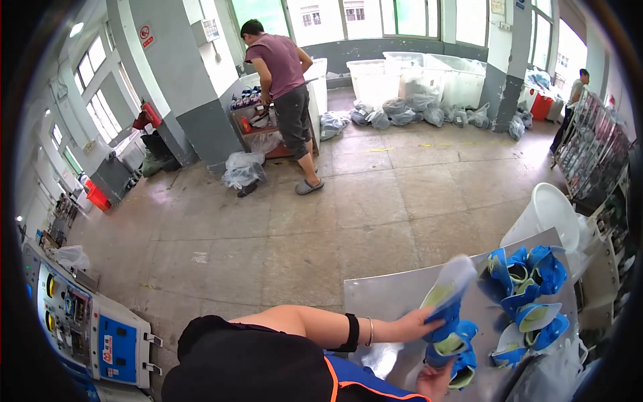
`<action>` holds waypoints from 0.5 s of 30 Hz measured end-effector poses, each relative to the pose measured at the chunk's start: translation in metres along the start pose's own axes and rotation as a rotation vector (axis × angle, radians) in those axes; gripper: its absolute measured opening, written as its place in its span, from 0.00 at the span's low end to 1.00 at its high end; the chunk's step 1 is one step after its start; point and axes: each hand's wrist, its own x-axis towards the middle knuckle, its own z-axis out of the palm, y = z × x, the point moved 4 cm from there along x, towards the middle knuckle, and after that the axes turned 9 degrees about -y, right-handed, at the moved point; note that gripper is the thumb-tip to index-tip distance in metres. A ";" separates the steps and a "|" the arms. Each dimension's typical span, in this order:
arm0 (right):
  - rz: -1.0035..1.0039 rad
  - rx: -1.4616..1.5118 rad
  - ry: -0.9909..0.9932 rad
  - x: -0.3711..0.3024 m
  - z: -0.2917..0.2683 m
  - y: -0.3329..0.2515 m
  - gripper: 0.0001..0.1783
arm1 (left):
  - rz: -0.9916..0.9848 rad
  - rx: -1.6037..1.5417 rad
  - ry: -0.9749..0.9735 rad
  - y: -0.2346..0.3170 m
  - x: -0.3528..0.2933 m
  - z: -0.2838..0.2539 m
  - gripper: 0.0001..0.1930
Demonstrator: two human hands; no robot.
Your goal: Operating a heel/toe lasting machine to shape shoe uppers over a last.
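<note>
Over the metal table my left hand is closed on a blue shoe upper with a pale lime lining; its pale end sticks up, slightly blurred. My right hand, lower down, grips another blue upper in the same bunch. A further upper shows between the two hands. Where one piece ends and the other begins is hard to tell. Several more blue and lime uppers lie in a loose pile to the right of my hands.
The metal table lies under my hands. A white bucket stands past its far right corner, near a rack. At left is a blue-and-white machine. Another person stands at a shelf; white bins and grey bags line the back.
</note>
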 end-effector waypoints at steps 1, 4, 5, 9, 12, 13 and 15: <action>-0.020 0.008 -0.001 -0.004 -0.005 0.008 0.17 | 0.072 0.375 -0.045 0.021 -0.004 0.007 0.19; -0.063 -0.139 -0.003 -0.011 -0.030 0.016 0.19 | -0.050 0.556 -0.275 0.020 -0.004 0.023 0.16; -0.002 -0.178 -0.010 -0.010 -0.046 0.016 0.22 | -0.049 0.555 -0.269 0.019 -0.007 0.026 0.16; 0.055 -0.296 0.045 -0.013 -0.073 0.022 0.30 | 0.039 0.139 -0.164 0.043 -0.014 0.056 0.15; 0.017 -0.123 -0.129 -0.020 -0.062 0.026 0.30 | -0.006 0.369 -0.287 0.048 -0.010 0.065 0.16; -0.034 -0.060 -0.111 -0.026 -0.039 0.030 0.31 | -0.092 0.405 -0.311 0.038 -0.008 0.062 0.16; -0.009 -0.177 -0.035 -0.039 0.004 0.031 0.24 | -0.206 0.414 -0.290 0.006 -0.011 0.043 0.18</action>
